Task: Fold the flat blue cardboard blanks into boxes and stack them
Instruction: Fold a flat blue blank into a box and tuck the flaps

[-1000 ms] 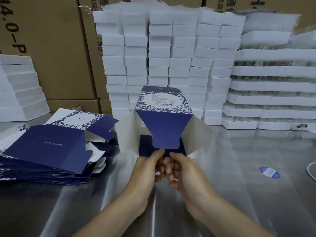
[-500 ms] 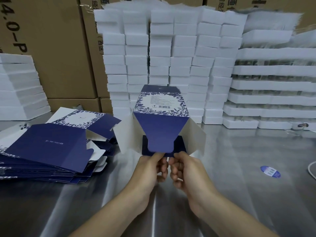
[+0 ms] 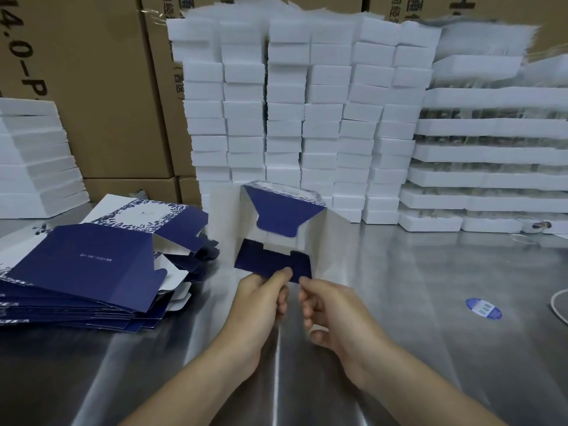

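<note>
A: From the head camera, where was the box?
B: The half-folded box (image 3: 276, 222) stood up in front of the person, over the middle of the bench (image 3: 430, 348); its white inner walls splayed out to either side and a blue flap hung down from its top, blurred; whether its far end touched the steel, I could not tell
A: And the hands?
B: The left hand (image 3: 261, 299) pinched the lower edge of the near flap (image 3: 270, 261) between thumb and curled fingers; the right hand (image 3: 332, 315) had its fingers curled as well, one tip right at the flap's right corner, but whether it really gripped the card I could not tell
A: The other blanks?
B: The pile of flat blanks (image 3: 92, 265) lay by the bench's left edge, fanned and untidy, well apart from both hands
A: What else was there?
B: Stacked white foam blocks (image 3: 307, 118) ran along the back edge, just behind the box; flatter white trays (image 3: 491, 149) rose at the back right corner; brown cartons (image 3: 92, 87) stood behind them all; a round blue sticker (image 3: 483, 308) lay near the right edge, with a white cable (image 3: 558, 305) just beside it
</note>
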`<state>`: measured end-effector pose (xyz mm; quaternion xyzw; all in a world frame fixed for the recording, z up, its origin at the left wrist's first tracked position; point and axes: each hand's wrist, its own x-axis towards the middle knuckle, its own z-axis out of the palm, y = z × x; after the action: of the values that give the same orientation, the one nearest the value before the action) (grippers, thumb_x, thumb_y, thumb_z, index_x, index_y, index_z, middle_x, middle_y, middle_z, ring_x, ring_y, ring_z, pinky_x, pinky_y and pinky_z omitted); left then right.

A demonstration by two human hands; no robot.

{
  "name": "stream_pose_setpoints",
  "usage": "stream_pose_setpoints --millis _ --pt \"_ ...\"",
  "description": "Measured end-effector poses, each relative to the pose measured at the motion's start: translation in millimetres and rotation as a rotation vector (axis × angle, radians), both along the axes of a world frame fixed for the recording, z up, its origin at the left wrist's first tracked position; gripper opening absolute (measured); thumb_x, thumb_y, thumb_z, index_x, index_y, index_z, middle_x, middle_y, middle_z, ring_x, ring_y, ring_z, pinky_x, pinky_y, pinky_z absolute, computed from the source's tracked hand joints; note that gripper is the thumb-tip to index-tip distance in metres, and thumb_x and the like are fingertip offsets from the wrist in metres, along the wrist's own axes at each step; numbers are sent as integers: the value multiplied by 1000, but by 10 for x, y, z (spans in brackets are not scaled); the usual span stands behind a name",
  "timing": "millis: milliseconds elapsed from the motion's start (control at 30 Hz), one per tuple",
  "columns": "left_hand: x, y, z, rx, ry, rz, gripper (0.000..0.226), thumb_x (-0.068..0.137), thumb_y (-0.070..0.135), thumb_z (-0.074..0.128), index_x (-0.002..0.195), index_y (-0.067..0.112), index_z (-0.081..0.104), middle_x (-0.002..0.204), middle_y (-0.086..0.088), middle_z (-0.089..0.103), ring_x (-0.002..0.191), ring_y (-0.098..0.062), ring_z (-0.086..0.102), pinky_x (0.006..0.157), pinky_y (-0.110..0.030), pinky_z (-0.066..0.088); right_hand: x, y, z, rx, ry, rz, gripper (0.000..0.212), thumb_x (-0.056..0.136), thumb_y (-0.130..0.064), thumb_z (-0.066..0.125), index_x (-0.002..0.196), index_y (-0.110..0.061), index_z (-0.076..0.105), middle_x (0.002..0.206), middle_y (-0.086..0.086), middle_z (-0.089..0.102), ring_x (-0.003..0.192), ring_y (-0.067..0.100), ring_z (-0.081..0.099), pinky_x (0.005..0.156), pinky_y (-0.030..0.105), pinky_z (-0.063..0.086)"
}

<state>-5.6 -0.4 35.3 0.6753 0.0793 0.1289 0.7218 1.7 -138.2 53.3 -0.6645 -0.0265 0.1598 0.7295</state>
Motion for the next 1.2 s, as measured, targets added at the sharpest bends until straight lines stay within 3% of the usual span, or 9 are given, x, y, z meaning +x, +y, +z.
stream_pose_setpoints --millis 133,267,400,533,667,767,900,1000,1200 --pt "41 68 -27 72 -76 99 38 98 19 60 61 24 51 61 -2 44 56 -15 42 55 -28 39 26 -49 24 -100 -205 -217 26 93 -56 68 88 -31 66 56 -19 57 52 1 56 54 21 42" --pt "73 132 -29 322 -166 131 35 89 22 60 68 19 33 62 -1 38 61 -19 36 61 -37 31 91 -138 106 -16 -245 -329 49 95 -64 61 73 -22 50 63 -4 41 54 15 41 45 20 33" --pt "80 106 -93 472 -224 120 35 92 17 58 66 25 34 57 13 32 54 -10 30 50 -21 28 132 -170 151 70 -220 -281 52 99 -62 57 77 -16 65 67 -3 60 55 13 54 52 25 38" --pt "51 92 -12 346 -253 111 25 86 24 55 73 12 38 64 -1 37 61 -18 37 59 -32 33 167 -184 82 42 -251 -275 36 99 -46 68 77 -18 67 71 -5 65 61 10 59 55 26 44" --pt "1 80 75 183 -259 107 32 93 10 56 63 14 46 57 -9 39 57 -21 35 51 -24 32 190 -196 31 52 -72 -206 41 87 -58 77 75 -24 58 61 -6 49 53 12 51 50 25 37" --pt "-43 56 113 137 -282 58 31 87 14 57 62 10 40 56 -9 33 57 -22 30 52 -29 28 185 -172 -11 -29 -7 -43 42 90 -63 71 71 -26 61 59 -1 46 49 13 47 46 23 35" --pt "-66 16 103 212 -378 46 40 90 31 66 70 12 38 61 -5 37 60 -18 36 58 -27 32 196 -122 -61 26 -39 -119 29 102 -40 59 84 -20 50 54 -1 39 44 12 37 40 20 30" --pt "-62 -37 64 222 -277 9 41 96 33 75 75 17 43 63 0 44 60 -19 41 60 -33 36 221 -149 -24 143 -76 -214 27 106 -35 55 85 -17 51 53 -2 38 44 11 34 39 20 28" --pt "-127 -162 97 40 -67 -200 42 105 39 59 66 26 67 64 1 54 58 -13 53 60 -26 41 194 -168 26 120 -128 -191 42 105 -48 55 76 -20 44 57 0 38 47 11 33 40 18 31"
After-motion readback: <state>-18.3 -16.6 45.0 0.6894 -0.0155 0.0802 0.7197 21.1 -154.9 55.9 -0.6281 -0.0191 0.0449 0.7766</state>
